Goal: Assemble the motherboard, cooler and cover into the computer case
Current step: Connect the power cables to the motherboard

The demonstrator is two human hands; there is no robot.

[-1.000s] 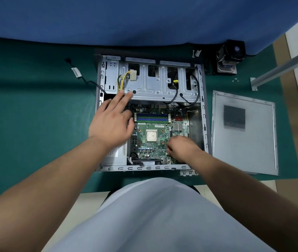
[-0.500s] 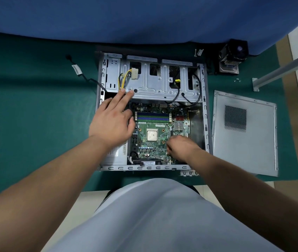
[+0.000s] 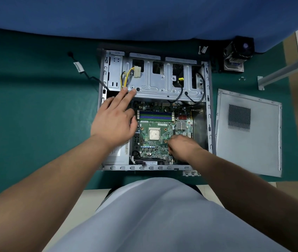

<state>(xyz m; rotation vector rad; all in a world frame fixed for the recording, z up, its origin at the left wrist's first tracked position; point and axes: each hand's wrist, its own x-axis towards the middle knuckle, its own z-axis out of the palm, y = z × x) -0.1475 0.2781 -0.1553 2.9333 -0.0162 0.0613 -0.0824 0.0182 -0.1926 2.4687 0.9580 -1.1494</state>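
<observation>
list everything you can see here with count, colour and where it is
computer case: 1, grey metal, open on the mat, centre
motherboard: 1, green, lying inside the case
drive cage: 1, grey, far half of the case
yellow-wired connector: 1, white plug, on the cage, left
cover: 1, grey with a mesh vent, flat on the mat right of the case
cooler: 1, black, far right beyond the case
screws: a few, silver, on the mat near the cooler
loose cable: 1, black with a white tag, left of the case
mat: 1, green, under everything
left hand: 1, fingers straight, tips at the cage edge
right hand: 1, curled over the board's near right part; what it holds is hidden
</observation>
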